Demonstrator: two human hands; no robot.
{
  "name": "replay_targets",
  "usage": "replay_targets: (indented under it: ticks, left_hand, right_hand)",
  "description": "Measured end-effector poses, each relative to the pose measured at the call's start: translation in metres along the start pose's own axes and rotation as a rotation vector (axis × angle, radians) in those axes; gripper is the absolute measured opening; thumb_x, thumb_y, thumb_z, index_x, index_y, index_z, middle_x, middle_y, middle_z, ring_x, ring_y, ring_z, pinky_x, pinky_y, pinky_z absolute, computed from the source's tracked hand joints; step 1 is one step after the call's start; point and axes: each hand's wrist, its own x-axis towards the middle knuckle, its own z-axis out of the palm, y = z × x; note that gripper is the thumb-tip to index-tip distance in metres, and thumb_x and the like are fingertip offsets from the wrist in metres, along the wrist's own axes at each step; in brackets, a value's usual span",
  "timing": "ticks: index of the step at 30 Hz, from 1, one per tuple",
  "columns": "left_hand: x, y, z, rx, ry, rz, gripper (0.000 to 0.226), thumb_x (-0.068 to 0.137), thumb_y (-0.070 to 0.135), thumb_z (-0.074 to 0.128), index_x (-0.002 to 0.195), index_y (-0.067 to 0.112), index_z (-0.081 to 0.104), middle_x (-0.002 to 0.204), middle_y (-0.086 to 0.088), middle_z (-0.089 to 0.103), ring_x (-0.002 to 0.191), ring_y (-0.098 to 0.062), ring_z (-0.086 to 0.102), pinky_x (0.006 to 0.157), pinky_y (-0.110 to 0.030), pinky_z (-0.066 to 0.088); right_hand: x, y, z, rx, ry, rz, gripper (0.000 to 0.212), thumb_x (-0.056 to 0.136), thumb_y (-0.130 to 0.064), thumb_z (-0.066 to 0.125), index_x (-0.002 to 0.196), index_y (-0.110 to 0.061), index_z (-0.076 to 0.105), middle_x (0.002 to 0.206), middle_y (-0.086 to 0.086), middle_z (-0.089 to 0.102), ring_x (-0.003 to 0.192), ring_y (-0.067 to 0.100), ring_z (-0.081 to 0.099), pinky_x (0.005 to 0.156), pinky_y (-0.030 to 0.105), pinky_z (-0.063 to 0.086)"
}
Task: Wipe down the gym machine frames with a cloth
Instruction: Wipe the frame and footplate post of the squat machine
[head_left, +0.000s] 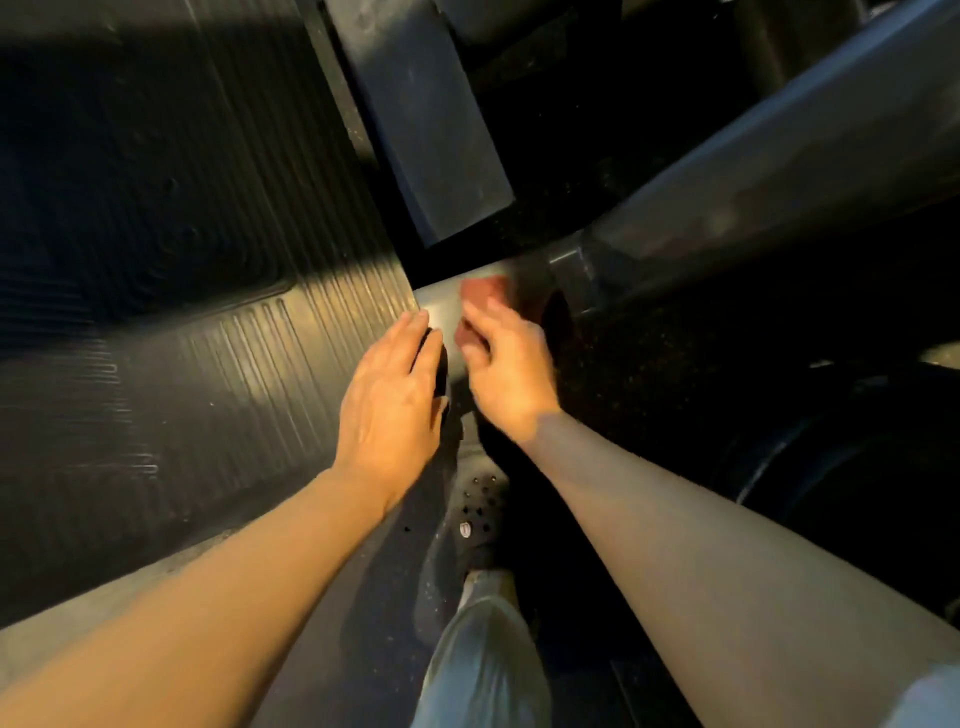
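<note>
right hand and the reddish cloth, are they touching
Touching. The head view shows the right hand with its fingers curled over the blurred reddish cloth, which sticks out beyond the fingertips against the grey frame.

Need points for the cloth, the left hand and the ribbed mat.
cloth (483, 292), head view, on the reddish fold showing beyond the fingertips.
left hand (392, 395), head view, on the back of the hand.
ribbed mat (223, 364), head view, on the lit grooved surface left of the hands.
</note>
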Motion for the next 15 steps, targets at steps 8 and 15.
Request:
replay_targets:
  ticks: [8, 15]
  left_hand:
    - [-0.003, -0.014, 0.003, -0.018, -0.062, -0.023, 0.081, 0.091, 0.015, 0.062, 0.154, 0.010, 0.011, 0.162, -0.005, 0.005, 0.144, -0.010, -0.004, 0.109, -0.026, -0.013]
    - [-0.002, -0.020, 0.015, -0.098, -0.092, -0.026, 0.080, 0.097, 0.013, 0.053, 0.152, 0.010, -0.005, 0.160, -0.002, -0.013, 0.145, -0.011, -0.013, 0.111, -0.020, -0.014]
  right_hand:
    - [0.040, 0.037, -0.023, -0.429, -0.019, 0.074, 0.060, 0.097, -0.012, 0.052, 0.150, -0.030, 0.033, 0.159, -0.002, 0.026, 0.145, 0.027, 0.023, 0.116, 0.049, 0.026]
    - [-0.006, 0.004, 0.019, -0.407, -0.172, -0.200, 0.070, 0.092, -0.004, 0.055, 0.152, -0.029, 0.030, 0.162, -0.005, 0.017, 0.146, 0.020, 0.015, 0.118, 0.039, 0.022]
